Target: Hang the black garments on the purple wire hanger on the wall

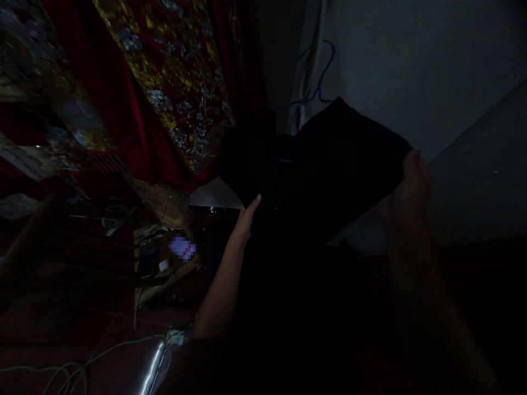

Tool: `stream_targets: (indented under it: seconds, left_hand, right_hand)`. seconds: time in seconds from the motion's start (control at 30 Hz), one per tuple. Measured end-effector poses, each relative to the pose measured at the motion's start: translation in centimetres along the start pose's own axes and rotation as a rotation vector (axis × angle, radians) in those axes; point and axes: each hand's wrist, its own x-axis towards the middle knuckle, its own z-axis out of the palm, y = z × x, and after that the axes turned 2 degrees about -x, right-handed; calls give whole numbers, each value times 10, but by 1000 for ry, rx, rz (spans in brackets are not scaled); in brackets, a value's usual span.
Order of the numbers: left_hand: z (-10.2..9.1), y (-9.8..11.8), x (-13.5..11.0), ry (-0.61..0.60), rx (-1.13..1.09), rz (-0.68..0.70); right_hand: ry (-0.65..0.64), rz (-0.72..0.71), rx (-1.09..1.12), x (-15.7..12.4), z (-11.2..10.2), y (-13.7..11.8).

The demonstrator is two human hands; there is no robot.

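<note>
A black garment [349,159] hangs spread in front of me, very dark, so its details are hard to see. Above it the hook of a purple hanger [319,90] sticks out; the rest of the hanger is covered by the cloth. My right hand [411,189] is closed on the garment's outer end at the right. Lower on the left side, my left hand [248,215] grips the cloth, its thumb on top and the other fingers hidden behind the fabric.
Red cloth with gold and silver decoration [177,71] hangs at upper left. A pale wall [411,66] stands at right. On a low wooden stand [164,282] lie a phone-like dark object and a blurred pale item. Cables [111,345] and a lit tube [151,367] lie at lower left.
</note>
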Motion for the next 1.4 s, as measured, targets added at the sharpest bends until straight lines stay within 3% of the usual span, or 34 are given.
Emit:
stream_targets:
  seconds: [0.1, 0.17, 0.23, 0.3, 0.33, 0.4, 0.5, 0.63, 0.87, 1.1, 1.23, 1.3, 1.4]
  left_hand:
    - [-3, -5, -16, -12, 48, -87]
    - [-2, -7, -25, -29, 76, -95]
    - [3, -8, -32, -64, 124, -75]
    - [8, -7, -38, -110, 196, -21]
    - [10, -6, -41, -127, 229, 12]
    - [11, -5, -44, -147, 268, 63]
    - [11, -1, -48, -156, 277, 95]
    - [10, 1, -50, -139, 282, 98]
    - [3, 2, -50, -94, 264, 28]
    - [-2, 2, -44, -17, 227, -7]
    - [-3, -3, -31, 111, 189, 37]
    - [-7, -9, -24, 210, 187, 127]
    - [-14, -20, -24, 429, 313, 524]
  right_hand:
    - [236, 26, -83, -29, -6, -16]
    - [275, 6, -188, -61, -1, -32]
    - [60, 101, -138, -97, 10, -46]
    - [-401, 271, -35, -129, 27, -56]
    - [-509, 312, -30, -142, 35, -59]
    - [-588, 336, -54, -157, 48, -59]
    - [-622, 362, -81, -160, 51, -53]
    - [-730, 409, -51, -159, 39, -51]
    - [-721, 436, 17, -161, 37, -56]
    - [-630, 515, 126, -165, 47, -64]
    - [-585, 544, 138, -166, 49, -63]
    - [-569, 568, 155, -166, 50, -62]
    - [-554, 599, 194, -168, 53, -60]
